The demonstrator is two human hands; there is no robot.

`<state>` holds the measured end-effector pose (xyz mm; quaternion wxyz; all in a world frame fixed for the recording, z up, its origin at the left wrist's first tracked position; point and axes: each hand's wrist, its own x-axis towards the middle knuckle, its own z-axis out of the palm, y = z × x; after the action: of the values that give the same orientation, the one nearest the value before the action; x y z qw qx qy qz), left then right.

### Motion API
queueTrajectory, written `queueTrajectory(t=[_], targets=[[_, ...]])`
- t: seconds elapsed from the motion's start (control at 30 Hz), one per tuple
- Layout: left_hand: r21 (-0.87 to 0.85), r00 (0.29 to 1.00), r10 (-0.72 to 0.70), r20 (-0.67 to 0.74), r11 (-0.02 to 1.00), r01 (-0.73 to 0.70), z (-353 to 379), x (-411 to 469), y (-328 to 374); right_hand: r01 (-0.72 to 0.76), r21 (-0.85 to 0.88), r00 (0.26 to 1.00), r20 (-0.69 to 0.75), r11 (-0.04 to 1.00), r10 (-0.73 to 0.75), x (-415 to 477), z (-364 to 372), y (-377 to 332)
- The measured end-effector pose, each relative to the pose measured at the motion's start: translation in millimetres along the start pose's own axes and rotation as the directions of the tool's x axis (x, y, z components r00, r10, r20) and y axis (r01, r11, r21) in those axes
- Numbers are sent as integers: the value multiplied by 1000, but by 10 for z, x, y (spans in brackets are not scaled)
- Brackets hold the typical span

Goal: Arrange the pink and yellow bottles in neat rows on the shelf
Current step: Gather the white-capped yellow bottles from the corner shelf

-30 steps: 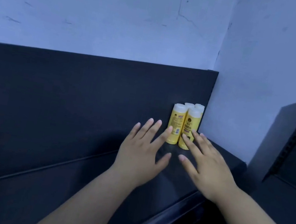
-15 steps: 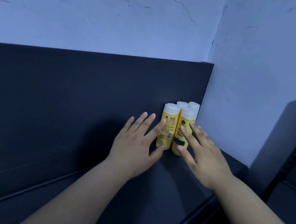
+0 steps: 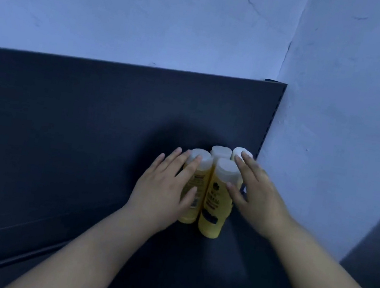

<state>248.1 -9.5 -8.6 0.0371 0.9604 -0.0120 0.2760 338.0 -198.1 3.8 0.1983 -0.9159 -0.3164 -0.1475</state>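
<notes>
Several yellow bottles with white caps stand upright in a tight cluster in the right rear corner of the dark shelf [image 3: 189, 272]. The front right bottle [image 3: 214, 204] shows its label. The front left bottle [image 3: 202, 170] is partly covered by my left hand [image 3: 165, 189], which lies flat against its left side with the thumb across its front. My right hand [image 3: 257, 198] presses flat on the cluster's right side, fingertips reaching the rear right cap [image 3: 237, 152]. Another rear cap [image 3: 220, 151] shows between them. No pink bottle is in view.
The shelf's dark back panel [image 3: 89, 116] rises behind the bottles. Its right edge meets a pale blue wall [image 3: 348, 118]. The shelf floor stretches away to the left, and its front lip runs along the lower left.
Both hands have moved forward from in front of the bottles to rest against the cluster's two sides. The view has closed in and tilted down on the corner.
</notes>
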Motion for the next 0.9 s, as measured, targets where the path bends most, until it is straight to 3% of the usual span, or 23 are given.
queueTrajectory(t=[0.2,0.27,0.37,0.47,0.6,0.8,0.9], targets=[[-108,996,-52,68,992,59,328,727,11,23,211,997,-81,977,-6,454,388,149],[-130,991,-85,107,987,98,446,881,-26,37,218,984,-176,975,2,525,518,151],[-93,995,-97,26,991,99,622,1001,-46,3,132,964,-264,991,32,612,580,102],[34,996,-76,-36,996,77,724,1048,-37,-90,34,967,-238,995,95,698,530,46],[72,993,-106,-48,991,110,718,1082,-33,-188,46,958,-214,981,194,723,510,20],[-88,987,-152,-48,985,148,665,982,75,-181,-16,953,-249,983,172,637,468,156],[6,984,-174,19,985,174,636,978,87,-155,20,972,-177,988,156,632,407,154]])
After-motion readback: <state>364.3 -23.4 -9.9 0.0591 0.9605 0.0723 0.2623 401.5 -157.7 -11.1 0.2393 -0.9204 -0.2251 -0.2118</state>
